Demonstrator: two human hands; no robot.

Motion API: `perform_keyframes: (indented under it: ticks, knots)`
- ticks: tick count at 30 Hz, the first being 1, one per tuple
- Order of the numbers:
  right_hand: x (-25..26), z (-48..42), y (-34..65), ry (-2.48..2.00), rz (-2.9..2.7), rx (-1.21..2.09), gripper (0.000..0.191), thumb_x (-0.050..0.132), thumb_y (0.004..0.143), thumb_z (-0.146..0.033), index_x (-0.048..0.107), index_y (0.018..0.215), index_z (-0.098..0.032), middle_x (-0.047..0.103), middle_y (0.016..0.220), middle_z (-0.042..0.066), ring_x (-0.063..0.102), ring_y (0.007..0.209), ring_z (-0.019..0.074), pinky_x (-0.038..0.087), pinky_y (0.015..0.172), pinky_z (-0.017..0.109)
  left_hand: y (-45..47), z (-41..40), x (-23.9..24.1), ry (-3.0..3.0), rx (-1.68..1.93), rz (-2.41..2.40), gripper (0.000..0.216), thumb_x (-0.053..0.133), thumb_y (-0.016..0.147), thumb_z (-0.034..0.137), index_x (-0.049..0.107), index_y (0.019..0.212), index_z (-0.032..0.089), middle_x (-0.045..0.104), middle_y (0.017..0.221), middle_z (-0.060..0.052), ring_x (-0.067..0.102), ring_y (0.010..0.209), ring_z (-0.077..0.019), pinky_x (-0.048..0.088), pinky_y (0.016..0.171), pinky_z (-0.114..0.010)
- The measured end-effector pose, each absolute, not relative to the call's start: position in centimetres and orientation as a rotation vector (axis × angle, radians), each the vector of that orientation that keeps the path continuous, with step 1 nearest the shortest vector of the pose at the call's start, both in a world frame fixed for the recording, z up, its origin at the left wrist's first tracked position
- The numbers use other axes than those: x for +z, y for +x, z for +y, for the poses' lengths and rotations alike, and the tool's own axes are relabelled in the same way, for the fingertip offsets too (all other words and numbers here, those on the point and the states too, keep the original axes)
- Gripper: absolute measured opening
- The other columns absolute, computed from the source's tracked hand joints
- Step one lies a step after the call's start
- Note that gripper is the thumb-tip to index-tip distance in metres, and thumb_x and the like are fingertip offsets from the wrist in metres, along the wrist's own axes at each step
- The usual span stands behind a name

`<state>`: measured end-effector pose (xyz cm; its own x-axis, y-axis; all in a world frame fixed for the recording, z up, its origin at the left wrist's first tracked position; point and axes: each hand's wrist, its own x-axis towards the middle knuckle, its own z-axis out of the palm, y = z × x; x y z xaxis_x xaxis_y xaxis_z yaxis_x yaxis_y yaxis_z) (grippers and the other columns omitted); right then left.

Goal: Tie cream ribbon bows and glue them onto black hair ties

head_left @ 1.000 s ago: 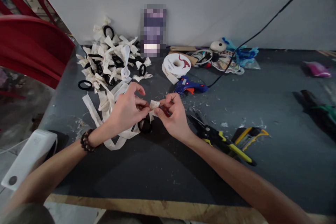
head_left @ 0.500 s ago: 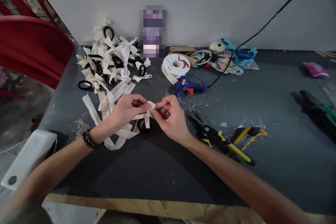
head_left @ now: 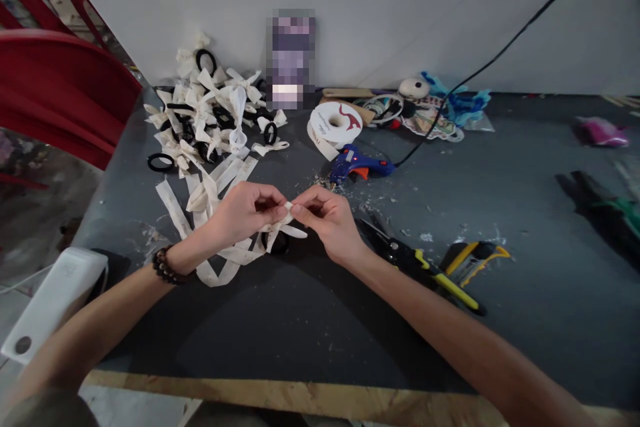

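Note:
A cream ribbon bow is pinched between my two hands, its tails hanging below the fingers. My left hand, with a beaded bracelet on the wrist, is closed on the bow's left side. From the right, my right hand pinches the top of the same ribbon, fingertips nearly meeting the left ones. Just under the bow is a black hair tie, partly hidden by ribbon. Loose cut ribbon strips lie beneath and left of my left hand.
Finished bows on black hair ties are heaped at the back left. Behind my hands are a ribbon spool and a blue glue gun. Scissors and a yellow utility knife lie to the right. A white device sits front left.
My right hand has shifted its pinch, with thumb and finger now closed together on the ribbon beside the left fingertips. The bow has turned, one tail now pointing right.

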<state>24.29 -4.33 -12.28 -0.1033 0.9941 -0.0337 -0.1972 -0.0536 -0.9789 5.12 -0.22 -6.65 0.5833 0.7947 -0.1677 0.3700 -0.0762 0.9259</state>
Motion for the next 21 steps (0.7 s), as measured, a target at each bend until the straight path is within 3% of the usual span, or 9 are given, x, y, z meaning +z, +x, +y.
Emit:
perform_keyframes:
  ticks: [5, 8, 11, 17, 21]
  knots:
    - [-12.8, -4.2, 24.2, -0.936, -0.933, 1.583, 0.028, 0.087, 0.079, -0.046, 0.07, 0.085, -0.023, 0.058, 0.063, -0.006, 0.046, 0.055, 0.0091, 0.037, 0.054, 0.024, 5.5, -0.4, -6.3, 1.471, 0.525, 0.904, 0.029, 0.072, 0.094, 0.043, 0.072, 0.083, 0.016, 0.048, 0.06, 0.003, 0.034, 0.05, -0.0067, 0.031, 0.048, -0.023]
    - [-12.9, -4.1, 24.3, -1.027, -0.912, 1.375, 0.026, 0.084, 0.083, -0.044, 0.069, 0.088, -0.024, 0.062, 0.068, -0.005, 0.05, 0.057, 0.01, 0.041, 0.056, 0.025, 5.3, -0.5, -5.6, 1.498, 0.572, 0.998, 0.035, 0.066, 0.098, 0.05, 0.072, 0.089, 0.017, 0.059, 0.07, -0.001, 0.047, 0.056, -0.0092, 0.043, 0.054, -0.024]
    - [-12.9, -4.0, 24.4, -1.114, -0.918, 1.193, 0.025, 0.079, 0.087, -0.045, 0.066, 0.093, -0.024, 0.066, 0.074, -0.003, 0.057, 0.061, 0.0122, 0.047, 0.059, 0.027, 4.8, -0.2, -5.2, 1.546, 0.496, 1.086, 0.032, 0.072, 0.094, 0.049, 0.073, 0.104, 0.019, 0.066, 0.075, -0.002, 0.059, 0.064, -0.0129, 0.049, 0.059, -0.024]
    - [-11.9, -4.6, 24.6, -1.153, -1.153, 1.08, 0.032, 0.075, 0.091, -0.042, 0.066, 0.116, -0.025, 0.075, 0.091, 0.002, 0.067, 0.076, 0.017, 0.05, 0.065, 0.031, 4.3, 0.4, -5.3, 1.758, 0.492, 1.11, 0.019, 0.076, 0.092, 0.037, 0.077, 0.097, 0.019, 0.077, 0.088, -0.005, 0.072, 0.075, -0.0154, 0.056, 0.067, -0.025]
    - [-11.4, -4.9, 24.4, -1.25, -1.309, 0.995, 0.017, 0.076, 0.089, -0.034, 0.072, 0.102, -0.024, 0.076, 0.084, 0.0, 0.066, 0.071, 0.0153, 0.046, 0.063, 0.029, 4.4, 0.2, -5.5, 1.732, 0.553, 1.1, 0.019, 0.075, 0.092, 0.037, 0.075, 0.091, 0.018, 0.074, 0.083, -0.004, 0.069, 0.074, -0.0148, 0.053, 0.066, -0.024]
